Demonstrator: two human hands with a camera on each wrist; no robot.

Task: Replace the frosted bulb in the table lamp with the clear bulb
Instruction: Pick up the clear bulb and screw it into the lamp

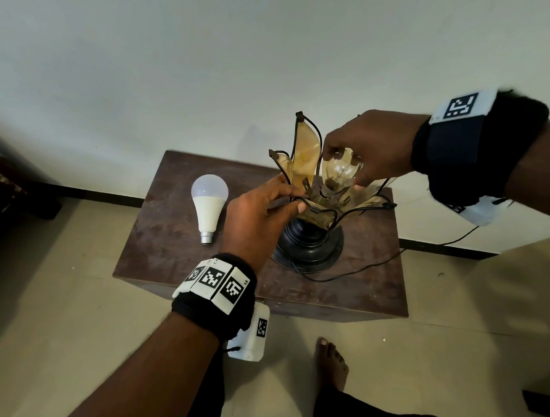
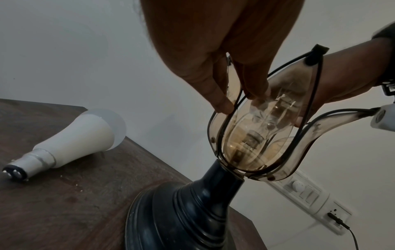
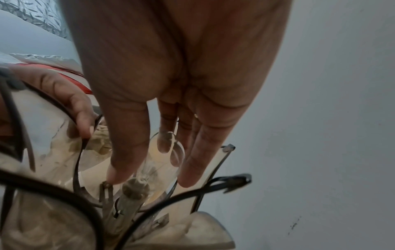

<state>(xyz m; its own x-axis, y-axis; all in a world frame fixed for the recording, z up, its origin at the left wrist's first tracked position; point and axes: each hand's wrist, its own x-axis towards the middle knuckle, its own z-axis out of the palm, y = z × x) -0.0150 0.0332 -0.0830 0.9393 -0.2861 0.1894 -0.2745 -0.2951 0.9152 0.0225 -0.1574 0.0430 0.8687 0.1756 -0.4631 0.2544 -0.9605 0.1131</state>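
The table lamp (image 1: 310,238) has a black base and an amber petal-shaped glass shade (image 1: 306,157) with black wire edges. Inside the shade sits the clear bulb (image 1: 340,173), its base down at the socket. My right hand (image 1: 364,149) reaches in from above and grips the clear bulb (image 3: 158,167) with thumb and fingers around its glass. My left hand (image 1: 261,209) pinches a front petal of the shade (image 2: 233,104) between thumb and fingers. The frosted bulb (image 1: 209,205) lies on its side on the table, left of the lamp, metal cap toward me (image 2: 70,142).
The lamp stands on a small dark wooden table (image 1: 160,233) against a white wall. Its black cord (image 1: 366,269) runs off the right side to a wall socket panel (image 2: 316,201). My bare foot (image 1: 331,361) is on the tiled floor in front.
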